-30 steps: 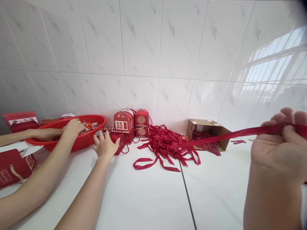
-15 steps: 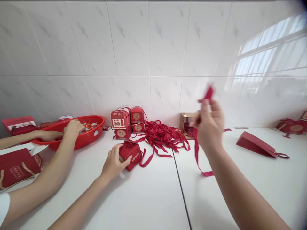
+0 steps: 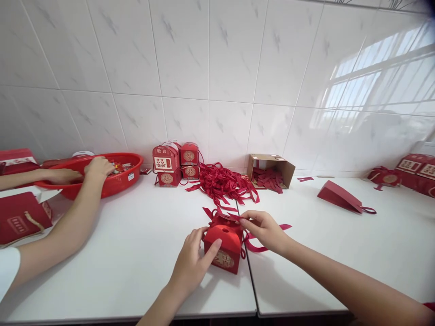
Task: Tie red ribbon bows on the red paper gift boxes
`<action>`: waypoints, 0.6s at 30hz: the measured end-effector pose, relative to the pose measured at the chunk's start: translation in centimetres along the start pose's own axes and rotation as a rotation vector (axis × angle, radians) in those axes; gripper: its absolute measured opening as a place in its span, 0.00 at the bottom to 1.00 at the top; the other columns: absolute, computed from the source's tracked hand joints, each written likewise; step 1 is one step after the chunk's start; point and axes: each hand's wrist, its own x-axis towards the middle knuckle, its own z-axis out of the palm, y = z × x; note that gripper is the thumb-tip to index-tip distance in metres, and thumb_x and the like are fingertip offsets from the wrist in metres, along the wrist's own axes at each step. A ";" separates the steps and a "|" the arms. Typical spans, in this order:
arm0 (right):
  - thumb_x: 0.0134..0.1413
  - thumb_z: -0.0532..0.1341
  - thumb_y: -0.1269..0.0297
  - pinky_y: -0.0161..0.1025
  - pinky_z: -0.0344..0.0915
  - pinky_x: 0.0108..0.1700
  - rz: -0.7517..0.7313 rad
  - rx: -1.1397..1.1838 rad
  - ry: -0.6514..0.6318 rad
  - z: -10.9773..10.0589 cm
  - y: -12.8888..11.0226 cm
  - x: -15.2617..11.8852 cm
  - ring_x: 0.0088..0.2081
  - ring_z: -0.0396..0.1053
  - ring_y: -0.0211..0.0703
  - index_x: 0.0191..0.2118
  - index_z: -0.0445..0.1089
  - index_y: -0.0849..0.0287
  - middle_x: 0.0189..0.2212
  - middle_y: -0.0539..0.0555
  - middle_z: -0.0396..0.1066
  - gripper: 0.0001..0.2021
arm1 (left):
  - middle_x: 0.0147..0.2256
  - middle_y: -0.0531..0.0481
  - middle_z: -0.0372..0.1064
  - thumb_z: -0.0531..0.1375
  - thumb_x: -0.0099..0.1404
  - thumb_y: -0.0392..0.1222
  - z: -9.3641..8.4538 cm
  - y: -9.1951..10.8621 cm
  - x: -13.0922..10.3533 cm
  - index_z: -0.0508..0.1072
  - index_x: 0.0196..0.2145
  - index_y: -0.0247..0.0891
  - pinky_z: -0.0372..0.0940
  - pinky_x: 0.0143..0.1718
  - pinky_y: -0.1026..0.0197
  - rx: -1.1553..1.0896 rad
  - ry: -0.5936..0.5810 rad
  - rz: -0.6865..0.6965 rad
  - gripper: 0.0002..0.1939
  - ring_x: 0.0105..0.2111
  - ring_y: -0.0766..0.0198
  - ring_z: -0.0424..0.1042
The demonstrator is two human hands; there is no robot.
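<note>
A small red gift box (image 3: pixel 228 246) with a gold emblem stands near the table's front, over the seam. My left hand (image 3: pixel 190 259) grips its left side, thumb on the front face. At the top rear of the box, my right hand (image 3: pixel 264 228) pinches a red ribbon (image 3: pixel 255 248), whose loose tail trails to the right of the box. Part of the ribbon is hidden behind the lid flaps. Beyond the box lies a tangled heap of red ribbons (image 3: pixel 224 181).
Stacked red boxes (image 3: pixel 166 164) stand by the tiled wall. An open cardboard box (image 3: pixel 288 174) holds red strips. A flat red carton (image 3: pixel 340 198) lies right. Another person's hands (image 3: pixel 98 168) reach into a red basin (image 3: pixel 118 184) of wrapped sweets; a red bag (image 3: pixel 20 222) sits nearby.
My right hand has come down from mid-air to the box with the ribbon. The box has shifted right and nearer me, and turned so its gold emblem faces me. The view has tilted.
</note>
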 end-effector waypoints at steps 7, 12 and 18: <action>0.57 0.54 0.53 0.36 0.58 0.31 0.045 -0.054 -0.035 0.5 1.0 0.6 0.26 0.61 0.37 0.24 0.65 0.60 0.22 0.50 0.65 0.17 | 0.37 0.45 0.66 0.50 0.63 0.61 0.9 -0.3 -0.3 0.71 0.37 0.42 0.63 0.46 0.47 0.005 -0.080 -0.192 0.22 0.44 0.50 0.65; 0.54 0.56 0.55 0.34 0.50 0.25 0.050 -0.130 -0.058 -0.5 -0.7 2.1 0.21 0.51 0.33 0.19 0.58 0.59 0.17 0.45 0.54 0.18 | 0.46 0.41 0.59 0.59 0.58 0.55 1.4 0.0 -0.5 0.63 0.46 0.42 0.56 0.52 0.37 0.098 0.321 -0.010 0.22 0.51 0.46 0.60; 0.51 0.56 0.59 0.35 0.45 0.22 0.060 -0.257 -0.086 -0.9 -5.2 4.3 0.19 0.47 0.32 0.17 0.57 0.58 0.15 0.44 0.50 0.16 | 0.61 0.43 0.50 0.51 0.64 0.40 -0.1 1.0 1.7 0.60 0.52 0.45 0.55 0.57 0.46 -0.076 0.128 0.191 0.18 0.62 0.53 0.51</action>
